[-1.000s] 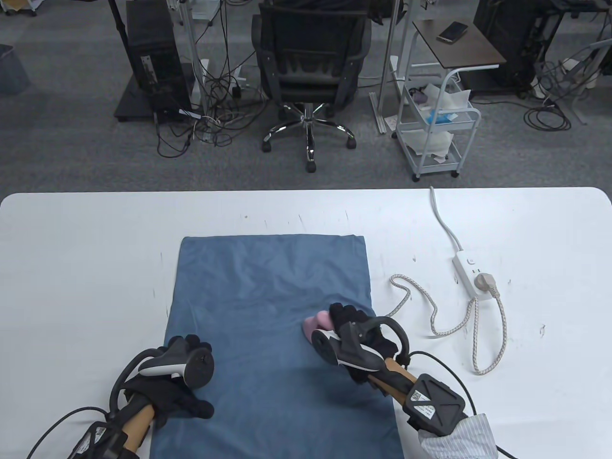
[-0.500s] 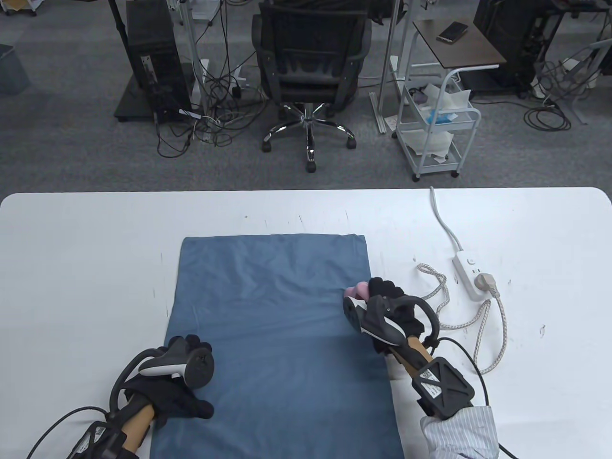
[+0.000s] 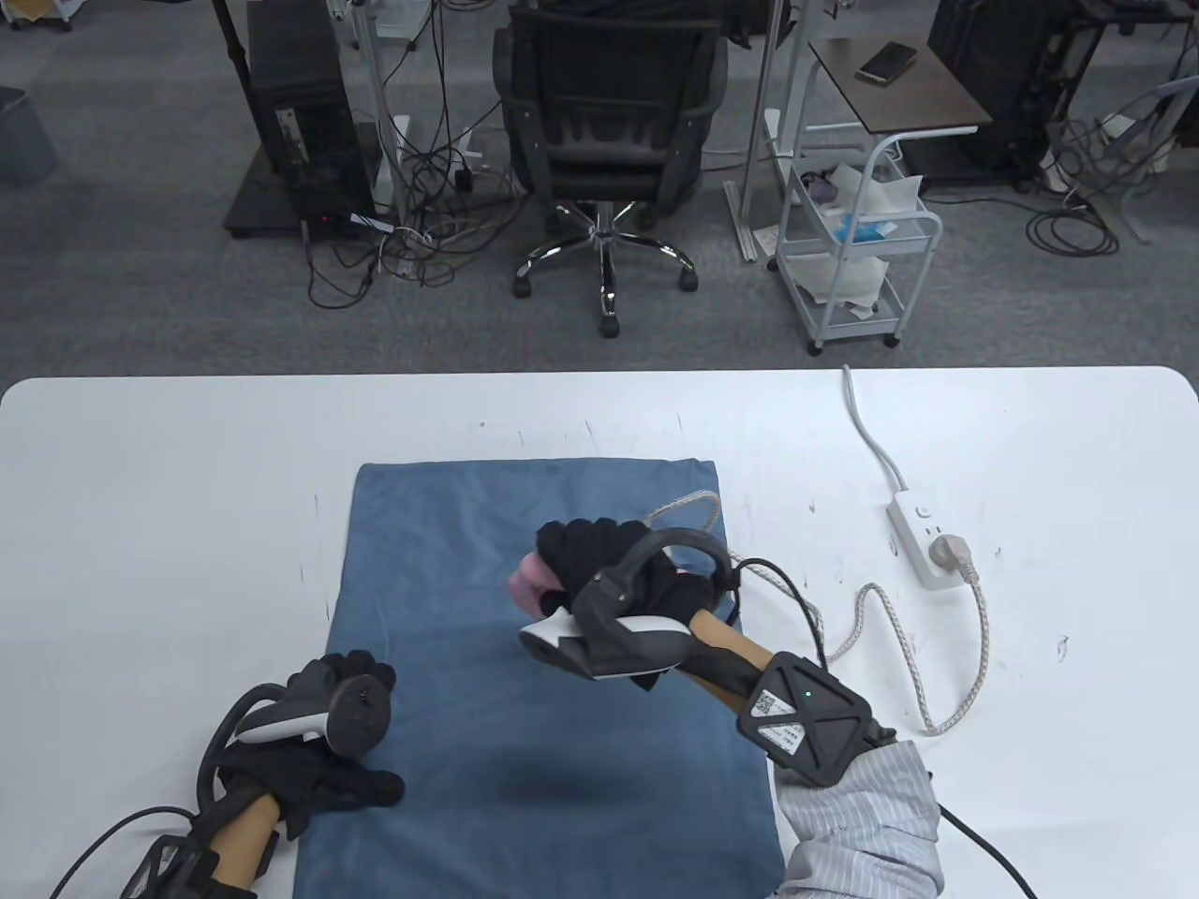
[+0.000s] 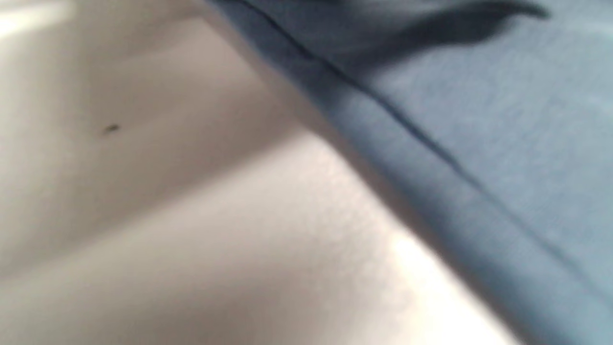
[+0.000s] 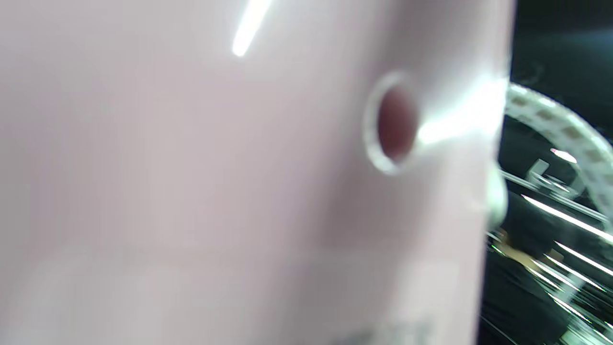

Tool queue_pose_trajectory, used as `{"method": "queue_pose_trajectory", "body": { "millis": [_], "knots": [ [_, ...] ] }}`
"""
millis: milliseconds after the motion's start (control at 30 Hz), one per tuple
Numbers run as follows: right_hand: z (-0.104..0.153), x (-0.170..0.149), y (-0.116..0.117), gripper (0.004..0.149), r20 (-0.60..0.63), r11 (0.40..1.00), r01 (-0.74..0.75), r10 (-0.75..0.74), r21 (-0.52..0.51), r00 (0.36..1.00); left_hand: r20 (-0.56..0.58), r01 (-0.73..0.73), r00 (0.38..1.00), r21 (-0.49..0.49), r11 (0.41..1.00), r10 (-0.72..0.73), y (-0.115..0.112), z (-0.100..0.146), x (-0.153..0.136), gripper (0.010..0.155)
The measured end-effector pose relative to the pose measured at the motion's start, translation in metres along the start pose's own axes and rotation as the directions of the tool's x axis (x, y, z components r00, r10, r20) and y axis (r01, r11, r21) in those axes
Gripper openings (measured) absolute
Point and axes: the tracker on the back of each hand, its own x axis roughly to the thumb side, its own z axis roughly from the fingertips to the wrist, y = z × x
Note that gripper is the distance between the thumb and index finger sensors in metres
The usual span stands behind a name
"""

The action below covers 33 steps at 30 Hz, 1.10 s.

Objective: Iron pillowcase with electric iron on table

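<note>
A blue pillowcase [image 3: 487,543] lies flat on the white table [image 3: 169,487]. My right hand [image 3: 590,552] grips a pink electric iron [image 3: 529,576] over the pillowcase's middle; a shadow on the cloth below suggests the iron is held above it. The iron's pink body [image 5: 215,167] fills the right wrist view. My left hand [image 3: 347,749] rests flat on the pillowcase's near left edge. The left wrist view shows that blue hem [image 4: 431,158] against the table.
The iron's braided cord [image 3: 880,609] loops over the table at the right to a white power strip [image 3: 923,538]. An office chair [image 3: 609,131] and a white cart [image 3: 857,243] stand beyond the far edge.
My right hand carried the iron from the pillowcase's near right part to its right edge, then left to its middle. The cord trailed after it. My left hand shifted slightly left.
</note>
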Motion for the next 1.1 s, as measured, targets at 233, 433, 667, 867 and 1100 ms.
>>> {"method": "queue_pose_trajectory", "body": {
  "millis": [233, 433, 667, 867, 1100],
  "knots": [
    [0.01, 0.08, 0.029, 0.066, 0.255, 0.997, 0.056, -0.038, -0.061, 0.966, -0.009, 0.013, 1.0, -0.003, 1.0, -0.013, 0.001, 0.0, 0.001, 0.117],
    [0.015, 0.1, 0.049, 0.067, 0.216, 0.956, 0.291, -0.279, -0.026, 0.936, -0.011, 0.002, 1.0, -0.028, 1.0, -0.002, 0.001, 0.0, 0.002, 0.116],
    [0.013, 0.109, 0.07, 0.07, 0.141, 0.976, 0.218, -0.214, -0.016, 0.967, -0.008, -0.01, 1.0, -0.039, 0.999, 0.009, 0.002, 0.0, 0.002, 0.116],
    [-0.005, 0.077, 0.101, 0.068, -0.075, 0.995, 0.08, -0.075, 0.055, 0.994, -0.007, -0.022, 1.0, -0.053, 0.998, 0.022, 0.001, 0.0, 0.001, 0.117],
    [-0.006, -0.001, 0.153, 0.067, -0.292, 0.977, -0.006, 0.07, 0.215, 0.954, -0.012, -0.024, 1.0, -0.071, 0.997, 0.023, 0.001, 0.0, 0.001, 0.118]
  ]
}}
